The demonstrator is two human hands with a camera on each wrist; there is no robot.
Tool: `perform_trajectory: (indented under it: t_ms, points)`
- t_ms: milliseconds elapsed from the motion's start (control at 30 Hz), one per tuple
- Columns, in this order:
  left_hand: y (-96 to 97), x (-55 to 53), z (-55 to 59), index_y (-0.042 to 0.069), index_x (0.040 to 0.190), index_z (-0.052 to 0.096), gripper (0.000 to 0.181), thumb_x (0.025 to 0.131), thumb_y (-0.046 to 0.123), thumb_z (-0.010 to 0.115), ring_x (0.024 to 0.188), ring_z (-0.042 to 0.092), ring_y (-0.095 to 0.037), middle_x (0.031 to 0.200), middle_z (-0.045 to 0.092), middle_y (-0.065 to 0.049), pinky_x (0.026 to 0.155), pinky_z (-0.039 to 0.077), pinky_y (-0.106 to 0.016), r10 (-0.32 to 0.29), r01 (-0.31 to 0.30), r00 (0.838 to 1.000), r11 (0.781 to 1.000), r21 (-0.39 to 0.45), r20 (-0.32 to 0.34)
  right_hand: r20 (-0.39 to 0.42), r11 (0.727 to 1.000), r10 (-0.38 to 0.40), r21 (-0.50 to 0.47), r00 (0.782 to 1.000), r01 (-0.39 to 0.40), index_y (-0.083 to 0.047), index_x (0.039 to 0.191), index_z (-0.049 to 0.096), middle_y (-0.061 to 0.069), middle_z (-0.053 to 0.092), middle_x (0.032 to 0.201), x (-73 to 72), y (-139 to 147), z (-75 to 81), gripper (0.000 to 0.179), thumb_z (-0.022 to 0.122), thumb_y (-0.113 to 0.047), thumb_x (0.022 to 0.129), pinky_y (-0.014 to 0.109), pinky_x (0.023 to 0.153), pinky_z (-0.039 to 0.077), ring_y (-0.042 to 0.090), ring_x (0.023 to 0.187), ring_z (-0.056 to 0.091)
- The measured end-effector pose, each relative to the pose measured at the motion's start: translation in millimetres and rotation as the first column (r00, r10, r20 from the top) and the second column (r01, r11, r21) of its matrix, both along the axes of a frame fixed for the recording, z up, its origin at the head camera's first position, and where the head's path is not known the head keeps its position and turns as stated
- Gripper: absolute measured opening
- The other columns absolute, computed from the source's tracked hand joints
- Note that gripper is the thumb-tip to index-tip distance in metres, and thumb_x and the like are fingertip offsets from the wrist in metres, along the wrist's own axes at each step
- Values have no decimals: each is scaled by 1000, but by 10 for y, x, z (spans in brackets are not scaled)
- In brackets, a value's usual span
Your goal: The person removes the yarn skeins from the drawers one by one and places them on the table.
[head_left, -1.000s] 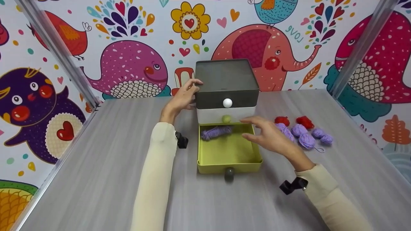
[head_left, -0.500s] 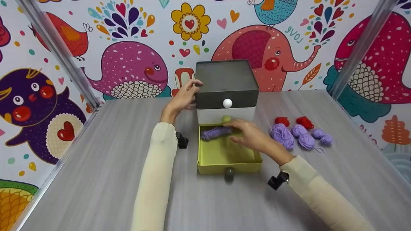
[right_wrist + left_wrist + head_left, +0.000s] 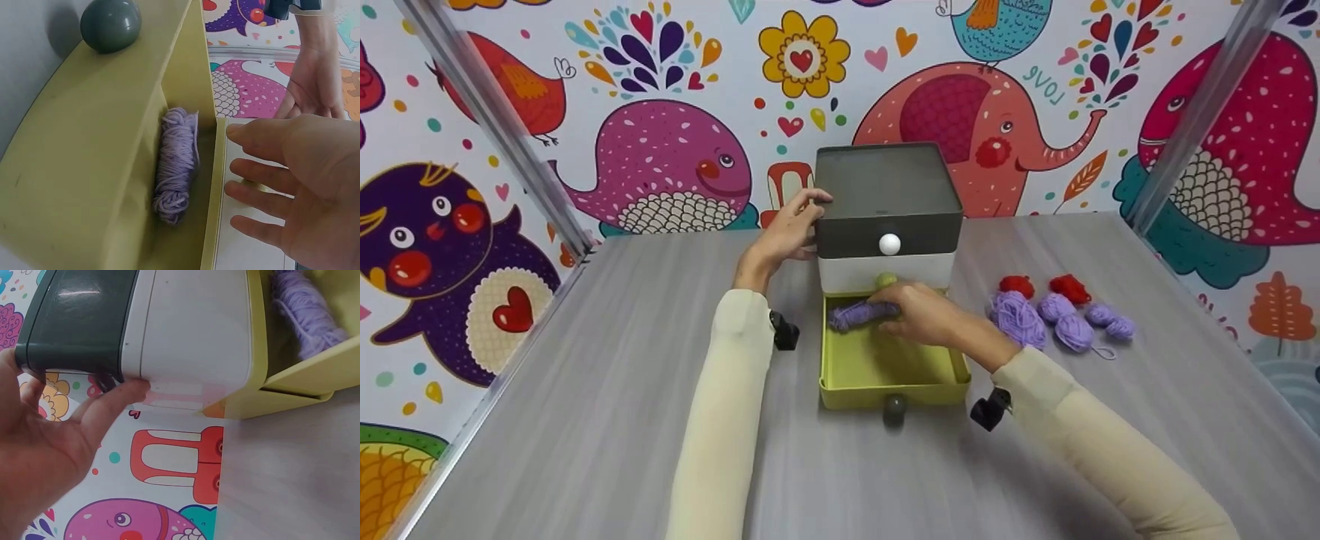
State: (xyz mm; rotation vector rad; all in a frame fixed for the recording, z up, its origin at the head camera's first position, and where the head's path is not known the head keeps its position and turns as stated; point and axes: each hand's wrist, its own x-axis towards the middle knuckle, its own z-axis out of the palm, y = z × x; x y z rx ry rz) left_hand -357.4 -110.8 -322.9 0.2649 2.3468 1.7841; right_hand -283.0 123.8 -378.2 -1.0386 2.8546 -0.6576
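Observation:
A small drawer cabinet point(image 3: 885, 187) with a dark grey top stands at the back of the table. Its yellow-green bottom drawer point(image 3: 892, 394) is pulled out, and one purple yarn skein point(image 3: 855, 315) lies at the drawer's back. My right hand point(image 3: 922, 315) is inside the drawer just right of the skein. In the right wrist view its fingers point(image 3: 264, 169) are straight, beside the yarn point(image 3: 175, 166) and holding nothing. My left hand point(image 3: 789, 229) rests against the cabinet's left side, thumb at the top edge; the left wrist view shows its fingers point(image 3: 107, 405) flat on the cabinet wall point(image 3: 191, 332).
Several purple yarn skeins point(image 3: 1018, 316) and two red ones point(image 3: 1069, 287) lie on the table to the right of the cabinet. The drawer's grey knob point(image 3: 894, 407) points toward me. Metal posts point(image 3: 495, 127) and a patterned wall enclose the table.
My right hand moved left from above the drawer's right rim down into the drawer, ending next to the purple skein. The left hand stayed on the cabinet.

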Motion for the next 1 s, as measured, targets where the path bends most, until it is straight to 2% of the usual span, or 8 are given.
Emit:
perform_trajectory:
  t_ms: [133,267,500,700,867,1000]
  points:
    - [-11,-1,-4,26,135,47,31,105,28,39,124,59,-40,140,48,-17,101,49,-61,2,-3,1000,1000,-3,-4,8,996,57,63,998,-57,4,130,61,21,64,131,-15,-30,-35,46,73,-9,88,49,106,49,37,123,61]
    - [-12,-5,-5,26,135,47,32,105,29,40,126,58,-42,143,46,-16,100,50,-62,6,-6,1000,1000,-13,-14,67,986,78,144,995,-87,3,140,52,22,56,142,-51,-60,-53,54,70,-11,91,48,113,43,37,133,54]
    - [-2,-6,-12,26,137,47,33,105,30,40,132,51,-47,150,40,-14,102,47,-63,1,-2,1000,1000,-28,-18,214,953,46,285,976,-107,-2,153,34,19,38,158,-107,-133,-9,63,61,-13,98,48,119,35,35,143,43]
    - [-6,-8,-10,27,137,47,33,105,32,40,134,48,-49,152,39,-13,102,48,-63,5,-6,1000,999,-46,-21,247,929,26,351,969,-115,-3,157,26,20,32,161,-176,-191,-21,68,57,-16,98,48,122,30,37,148,35]
    - [-7,-5,-11,28,136,47,32,105,32,40,133,51,-47,150,41,-13,102,49,-61,8,-9,1000,999,-51,-12,280,902,-25,421,960,-99,-3,159,18,22,26,163,-241,-244,-43,73,55,-19,98,46,124,26,37,150,29]
    - [-2,-7,-19,28,136,47,31,105,32,40,131,52,-46,149,42,-14,101,49,-61,8,-9,1000,999,-50,-14,290,889,-60,450,955,-80,-5,160,16,22,30,162,-263,-259,-48,77,59,-22,97,46,123,28,36,149,33]
